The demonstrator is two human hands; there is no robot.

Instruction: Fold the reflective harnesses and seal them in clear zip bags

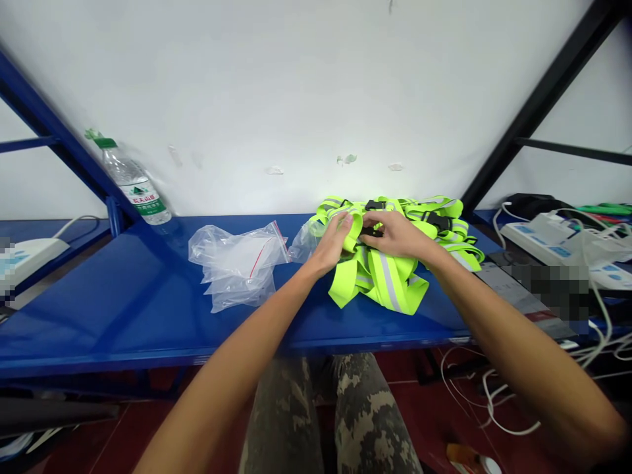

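A pile of neon-yellow reflective straps (388,280) with grey stripes lies on the blue table, black buckles among the loops. My left hand (336,242) is closed around a loop of strap at the pile's left side. Just to its right, my right hand (397,234) pinches a black buckle (372,232), partly hidden by the fingers. Another black buckle (438,221) rests on the pile to the right. Clear plastic zip bags (237,260) with red seal lines lie fanned out left of my left hand, and a crumpled clear bag (306,242) is right beside it.
A water bottle (135,181) with a green cap stands at the back left of the blue table (123,296), against the wall. White power strips (557,250) and tangled cables are on the right. An orange bottle (471,457) lies on the floor.
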